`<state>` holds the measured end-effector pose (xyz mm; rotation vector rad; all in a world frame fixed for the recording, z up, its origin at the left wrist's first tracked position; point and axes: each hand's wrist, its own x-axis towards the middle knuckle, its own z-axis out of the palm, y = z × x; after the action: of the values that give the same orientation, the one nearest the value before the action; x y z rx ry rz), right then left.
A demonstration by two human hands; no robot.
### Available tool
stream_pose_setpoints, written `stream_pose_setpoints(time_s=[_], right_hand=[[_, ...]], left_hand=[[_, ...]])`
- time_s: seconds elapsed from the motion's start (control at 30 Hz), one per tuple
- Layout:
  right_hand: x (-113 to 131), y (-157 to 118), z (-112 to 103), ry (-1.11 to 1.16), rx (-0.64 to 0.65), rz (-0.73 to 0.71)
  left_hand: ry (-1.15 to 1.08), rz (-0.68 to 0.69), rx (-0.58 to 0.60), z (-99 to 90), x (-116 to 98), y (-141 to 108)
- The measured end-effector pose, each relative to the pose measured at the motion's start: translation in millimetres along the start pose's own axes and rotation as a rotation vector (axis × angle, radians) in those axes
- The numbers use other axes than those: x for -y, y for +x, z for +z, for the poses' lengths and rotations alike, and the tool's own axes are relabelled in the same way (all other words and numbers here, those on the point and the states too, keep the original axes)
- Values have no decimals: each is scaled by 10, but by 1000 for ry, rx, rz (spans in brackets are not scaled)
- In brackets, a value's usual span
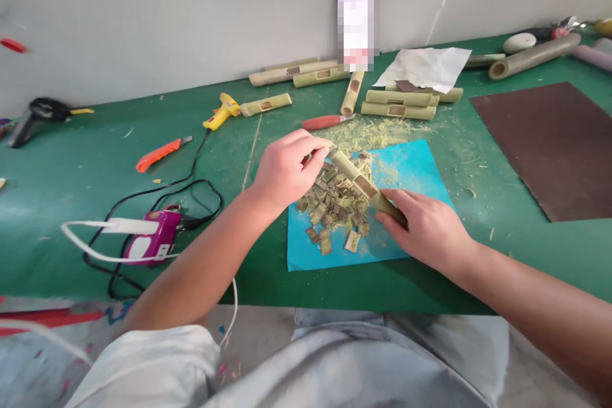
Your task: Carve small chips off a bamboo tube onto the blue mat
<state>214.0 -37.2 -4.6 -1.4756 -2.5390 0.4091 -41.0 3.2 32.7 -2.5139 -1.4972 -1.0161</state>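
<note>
From here I see the right hand (430,229) clamped around the lower end of a notched bamboo tube (359,180), tilted over chips (329,207) heaped on a blue sheet (415,172). The left hand (289,169) hovers near the tube's upper end, fingertips drawn together; whether they pinch anything, I can't tell. A red-handled knife (322,122) lies on the green surface (268,284) beyond.

bright, diffuse light | soft shadows | edges stretched | upright rectangle (356,22) pixelated
</note>
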Motion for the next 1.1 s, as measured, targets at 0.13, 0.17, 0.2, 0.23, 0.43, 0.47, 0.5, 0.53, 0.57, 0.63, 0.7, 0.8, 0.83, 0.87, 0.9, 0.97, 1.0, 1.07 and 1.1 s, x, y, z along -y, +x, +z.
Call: stream_pose_setpoints(time_s=[0.13,0.17,0.2,0.23,0.43,0.47,0.5,0.53,0.57,0.63,0.7,0.8,0.83,0.87,0.9,0.97,1.0,1.07,1.1], right_hand=[[-11,-18,6,77,-56,-80],[-6,-17,12,81,-52,-87],[0,-13,19,81,-42,-87],[7,-7,27,79,-26,-80],[23,12,76,37,-8,-43],[21,10,80,23,-17,-51],[17,9,83,10,-28,-64],[13,9,84,-3,-40,-79],[7,10,84,-15,-56,-93],[-4,16,83,-39,-97,-113],[-13,24,87,-59,-153,-127],[-18,28,108,-62,-208,-154],[-17,27,117,-58,-207,-161],[-15,26,126,-53,-199,-165],[-13,26,134,-49,-191,-168],[-9,24,143,-47,-181,-168],[-7,24,144,-49,-180,-167],[-5,24,142,-56,-180,-162],[-5,24,140,-59,-179,-160]], left_hand=[[-26,-33,9,-63,19,-111],[-36,-52,7,-49,32,-161],[-48,-74,3,-25,44,-212],[-63,-94,-1,8,51,-261],[-141,-86,7,241,-10,-351],[-144,-82,9,271,-19,-338],[-145,-84,12,297,-22,-324],[-143,-89,15,321,-18,-312],[-139,-95,22,344,-7,-303],[-119,-95,41,384,22,-300],[-96,-84,54,416,45,-311],[-92,-58,36,448,29,-337],[-103,-33,35,457,11,-347],[-115,3,42,464,-9,-355],[-123,45,55,471,-27,-362],[-115,113,79,483,-43,-370],[-97,122,73,486,-39,-371],[-59,95,37,491,-17,-365],[-52,84,27,492,-6,-362]])
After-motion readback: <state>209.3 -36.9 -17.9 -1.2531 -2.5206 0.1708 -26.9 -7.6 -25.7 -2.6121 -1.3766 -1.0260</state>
